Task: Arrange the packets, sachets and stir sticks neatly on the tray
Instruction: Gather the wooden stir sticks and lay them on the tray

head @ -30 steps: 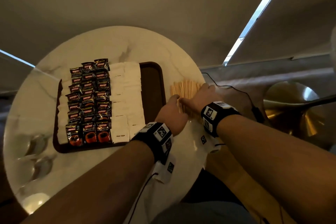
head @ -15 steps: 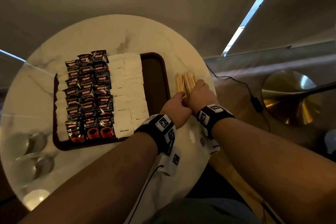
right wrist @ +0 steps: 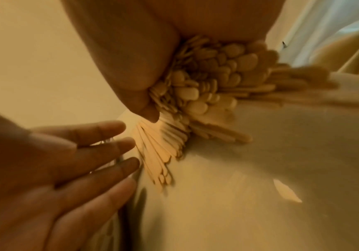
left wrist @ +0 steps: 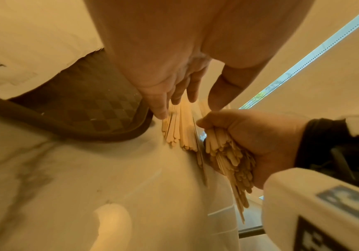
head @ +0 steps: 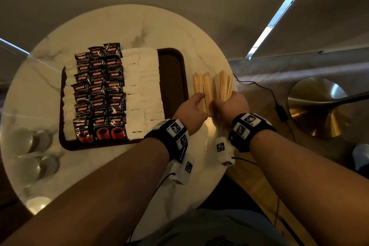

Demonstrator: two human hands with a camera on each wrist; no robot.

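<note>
A dark brown tray [head: 172, 78] holds rows of black coffee packets [head: 99, 90] and white sugar sachets [head: 143, 86]; its right strip is bare. Wooden stir sticks lie right of the tray in two bundles. My left hand [head: 192, 108] rests with straight fingers [left wrist: 160, 110] on the left bundle [head: 201, 86], which lies flat on the table [left wrist: 180, 129]. My right hand [head: 229, 105] grips the right bundle [head: 223, 86] in its fist [left wrist: 249, 139]; the stick ends [right wrist: 206, 76] fan out of it and a few touch the table.
The round marble table [head: 123, 26] ends just right of the sticks. Two glass cups [head: 30, 140] stand at its left edge. A cable with a power adapter [head: 280, 113] and a brass lamp base [head: 319, 110] are on the floor to the right.
Both hands held one tight bundle of sticks before. Now the bundle is split in two: the right hand has drawn its part rightward, and the left hand has flattened onto the rest.
</note>
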